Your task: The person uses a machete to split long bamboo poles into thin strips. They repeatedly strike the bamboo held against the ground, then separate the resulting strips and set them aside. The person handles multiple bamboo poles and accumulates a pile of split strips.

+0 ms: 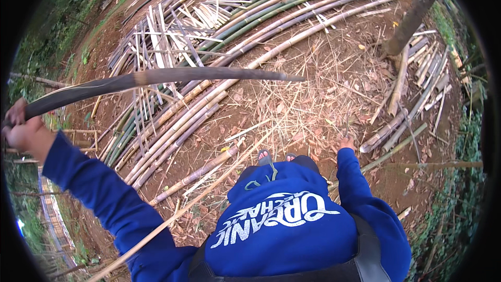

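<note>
My left hand (26,131), raised at the far left, is closed around one end of a long dark split bamboo piece (180,75). The piece reaches across the view to a thin tip above the litter-strewn ground, with a paler band around its node. My right hand (346,142) hangs low on the right with its fingers curled. Something thin and dark seems to stick up from it, too small to name. Crossing in front of my left upper arm, a long pale bamboo strip (180,212) slants from the lower left toward the ground ahead.
Long green and tan bamboo poles (308,30) lie in a curved row ahead. Split slats (156,42) are heaped at their left. A tree trunk (412,18) stands at the right, beside more cut bamboo (430,75). Shavings (292,107) and dry leaves cover the ground before my feet.
</note>
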### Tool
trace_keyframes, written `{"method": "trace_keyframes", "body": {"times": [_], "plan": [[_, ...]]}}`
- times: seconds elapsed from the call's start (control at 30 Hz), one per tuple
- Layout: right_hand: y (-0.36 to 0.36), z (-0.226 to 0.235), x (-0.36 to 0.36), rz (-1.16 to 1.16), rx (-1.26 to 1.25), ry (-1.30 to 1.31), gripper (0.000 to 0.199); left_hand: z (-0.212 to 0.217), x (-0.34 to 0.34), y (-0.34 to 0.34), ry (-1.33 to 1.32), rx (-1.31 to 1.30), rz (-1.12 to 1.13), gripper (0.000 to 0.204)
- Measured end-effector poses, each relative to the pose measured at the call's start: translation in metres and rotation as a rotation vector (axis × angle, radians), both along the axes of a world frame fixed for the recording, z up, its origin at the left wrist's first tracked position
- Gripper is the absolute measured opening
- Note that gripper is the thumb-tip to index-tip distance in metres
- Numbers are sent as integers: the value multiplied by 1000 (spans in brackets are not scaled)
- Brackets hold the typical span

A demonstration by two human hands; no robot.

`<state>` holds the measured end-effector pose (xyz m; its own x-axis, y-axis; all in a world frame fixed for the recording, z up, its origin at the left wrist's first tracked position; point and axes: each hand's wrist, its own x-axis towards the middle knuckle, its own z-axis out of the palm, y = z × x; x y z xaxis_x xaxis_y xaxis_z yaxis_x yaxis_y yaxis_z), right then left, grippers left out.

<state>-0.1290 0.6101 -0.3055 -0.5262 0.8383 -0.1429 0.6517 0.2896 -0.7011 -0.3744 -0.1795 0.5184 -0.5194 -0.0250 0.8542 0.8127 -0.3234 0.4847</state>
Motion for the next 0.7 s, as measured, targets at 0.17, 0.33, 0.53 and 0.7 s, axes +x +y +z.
{"method": "trace_keyframes", "body": {"times": [0.17, 0.33, 0.53, 0.7], "plan": [[-65, 230, -11, 241, -632, 81, 37, -146, 34, 165, -271, 466, 476, 55], [-102, 295, -40, 549, -120, 375, 22, -213, 48, 181, -336, 664, 578, 56], [-193, 470, -114, 1004, 358, 570, 38, -244, 87, 181, -384, 825, 667, 54], [-270, 551, -145, 1377, 747, 677, 46, -266, 110, 171, -466, 977, 624, 55]]}}
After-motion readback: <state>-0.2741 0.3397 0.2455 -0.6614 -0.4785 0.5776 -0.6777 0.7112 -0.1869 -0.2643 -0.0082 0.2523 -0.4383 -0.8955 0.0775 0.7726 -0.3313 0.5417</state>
